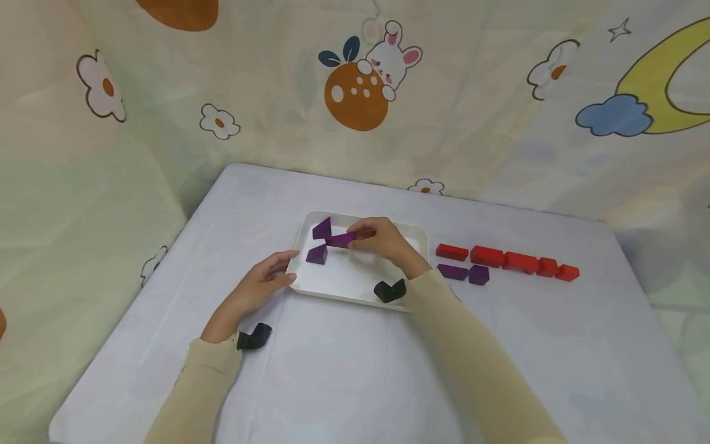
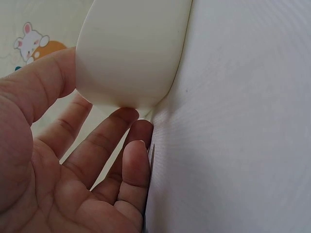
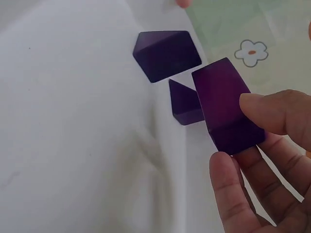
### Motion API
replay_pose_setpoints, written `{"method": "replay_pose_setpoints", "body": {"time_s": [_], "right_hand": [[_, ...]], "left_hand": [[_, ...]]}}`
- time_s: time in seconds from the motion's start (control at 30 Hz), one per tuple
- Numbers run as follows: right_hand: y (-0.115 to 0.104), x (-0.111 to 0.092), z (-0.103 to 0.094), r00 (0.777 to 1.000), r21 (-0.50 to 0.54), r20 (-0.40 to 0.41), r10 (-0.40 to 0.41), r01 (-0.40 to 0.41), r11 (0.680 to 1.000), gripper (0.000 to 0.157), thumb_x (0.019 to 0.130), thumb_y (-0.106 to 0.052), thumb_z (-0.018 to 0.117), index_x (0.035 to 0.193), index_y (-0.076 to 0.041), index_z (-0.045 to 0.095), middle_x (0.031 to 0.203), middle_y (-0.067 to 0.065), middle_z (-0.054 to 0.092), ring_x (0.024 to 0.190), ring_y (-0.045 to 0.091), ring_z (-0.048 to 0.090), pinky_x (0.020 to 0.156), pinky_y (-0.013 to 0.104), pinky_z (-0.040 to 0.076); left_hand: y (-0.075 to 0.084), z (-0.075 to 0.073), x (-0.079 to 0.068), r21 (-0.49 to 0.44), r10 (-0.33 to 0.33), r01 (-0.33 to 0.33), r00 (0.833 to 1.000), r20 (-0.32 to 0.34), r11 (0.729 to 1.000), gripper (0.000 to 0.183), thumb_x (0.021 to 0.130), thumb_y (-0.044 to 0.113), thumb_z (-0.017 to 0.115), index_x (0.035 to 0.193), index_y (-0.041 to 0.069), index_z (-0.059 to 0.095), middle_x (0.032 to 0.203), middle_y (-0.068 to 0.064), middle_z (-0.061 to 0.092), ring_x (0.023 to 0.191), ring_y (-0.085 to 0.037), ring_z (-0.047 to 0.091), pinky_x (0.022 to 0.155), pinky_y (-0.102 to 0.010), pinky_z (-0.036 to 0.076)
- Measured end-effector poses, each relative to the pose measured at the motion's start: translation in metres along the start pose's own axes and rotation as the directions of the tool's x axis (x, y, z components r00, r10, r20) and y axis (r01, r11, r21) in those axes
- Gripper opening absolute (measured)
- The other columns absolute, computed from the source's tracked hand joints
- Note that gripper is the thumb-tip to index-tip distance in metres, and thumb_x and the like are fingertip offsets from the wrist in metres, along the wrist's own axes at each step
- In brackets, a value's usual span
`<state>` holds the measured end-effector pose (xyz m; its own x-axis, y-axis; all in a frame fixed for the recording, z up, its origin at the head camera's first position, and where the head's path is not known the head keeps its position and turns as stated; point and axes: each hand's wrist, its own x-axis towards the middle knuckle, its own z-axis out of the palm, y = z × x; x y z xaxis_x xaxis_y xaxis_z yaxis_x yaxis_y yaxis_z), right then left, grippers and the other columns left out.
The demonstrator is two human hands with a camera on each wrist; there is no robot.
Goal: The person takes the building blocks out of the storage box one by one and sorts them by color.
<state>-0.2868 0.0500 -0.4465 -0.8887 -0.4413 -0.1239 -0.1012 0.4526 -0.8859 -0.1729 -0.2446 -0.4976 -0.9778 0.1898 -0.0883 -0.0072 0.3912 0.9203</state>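
Observation:
A white tray [image 1: 344, 283] lies on the table. My left hand [image 1: 261, 287] rests against its left side, fingers loosely bent and thumb apart from them; the tray's corner [image 2: 136, 48] fills the upper part of the left wrist view. Over the tray, my right hand [image 1: 383, 240] pinches a purple block [image 3: 226, 104] with a slanted face between thumb and fingers. Two more purple blocks sit near the tray's left end: a pointed wedge [image 1: 323, 229] at the back and a chunkier angled block [image 1: 318, 254] in front. The held block's left end overlaps the gap between them.
Right of the tray, several red blocks [image 1: 488, 255] form a row, with two purple blocks [image 1: 453, 272] in front of them. A dark band piece [image 1: 391, 290] shows at the right wrist, another [image 1: 255, 337] at the left. A patterned cloth [image 1: 266, 148] hangs behind the table.

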Motion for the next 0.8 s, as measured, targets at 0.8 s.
{"method": "replay_pose_setpoints", "body": {"time_s": [0.8], "right_hand": [[0.051,-0.142,-0.104,0.971,-0.038,-0.240,-0.016,0.007,0.999,0.041,0.102,-0.011,0.077,0.140,0.003,0.068,0.135,0.024,0.067,0.116,0.034,0.066,0.088,0.018,0.057]], "left_hand": [[0.002,-0.001,-0.001,-0.001,0.012,-0.012,1.000,0.013,1.000,0.057,0.108,0.018,0.068,0.161,0.006,0.049,0.156,-0.026,0.055,0.142,-0.041,0.053,0.104,-0.029,0.045]]}}
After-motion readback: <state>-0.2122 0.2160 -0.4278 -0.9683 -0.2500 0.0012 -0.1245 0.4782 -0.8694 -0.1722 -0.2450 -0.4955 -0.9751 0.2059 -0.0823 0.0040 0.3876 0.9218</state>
